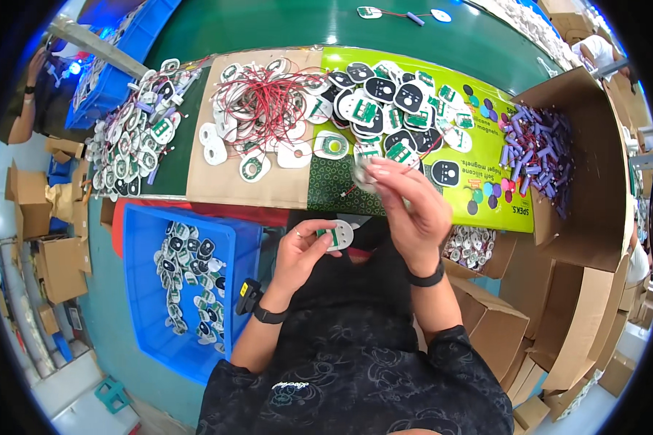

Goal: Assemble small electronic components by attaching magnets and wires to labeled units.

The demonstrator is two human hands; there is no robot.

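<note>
In front of my body, my left hand (302, 254) grips a white rounded plastic housing (343, 234) with a green circuit board, held between thumb and fingers. My right hand (417, 214) is raised farther forward, over the table edge. Its thumb and fingers pinch a small pale rounded piece (360, 176), which motion blurs, so I cannot make out its kind. Just beyond that hand lies a heap of black and white housings (406, 98) with green boards. Left of this heap, white round parts (294, 154) lie tangled with red wires (265, 101).
Purple cylindrical cells (537, 152) with red wires lie in an open cardboard box (588, 196) at right. A blue bin (141, 290) at left holds several housings. More wired parts (138, 141) are piled at the far left. One wired assembly (413, 18) lies on the green surface (268, 29).
</note>
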